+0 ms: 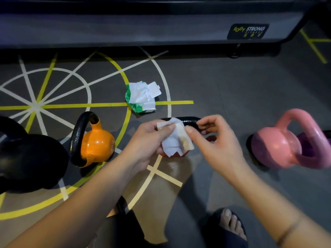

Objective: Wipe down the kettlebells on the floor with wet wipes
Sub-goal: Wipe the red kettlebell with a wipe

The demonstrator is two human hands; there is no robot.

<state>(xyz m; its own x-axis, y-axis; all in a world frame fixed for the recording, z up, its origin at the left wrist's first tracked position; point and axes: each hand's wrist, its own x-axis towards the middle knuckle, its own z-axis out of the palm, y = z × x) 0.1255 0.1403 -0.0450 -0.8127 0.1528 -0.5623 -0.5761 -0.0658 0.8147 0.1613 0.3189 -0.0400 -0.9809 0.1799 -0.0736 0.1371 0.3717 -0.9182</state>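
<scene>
a: from the head view, where to find the wipe?
b: in the left hand, pinched under the thumb against curled fingers. hanging unfolded, white, with a yellowish stain down its right side.
a: over what?
b: right over the red bell, hiding most of it. only bits of red below and right of the wipe, plus a black handle just behind.
a: and the right hand?
b: thumb tip touching the wipe's right edge, fingers loosely curled above the handle. gripping or not, cannot tell.
a: other bells?
b: all on the floor. left of the hands, an orange bell with a black handle. farther left, cut by the frame edge, a big black bell. right, well apart from the hands, a pink bell, handle toward the right, with a purple bell just behind it.
a: and the pack?
b: beyond the hands, lying on yellow and white lines. flap open, a sheet bunched out of the top.
a: anything else?
b: along the top, a dark machine base with a "body strong" label. at the bottom, toes in a dark sandal.
</scene>
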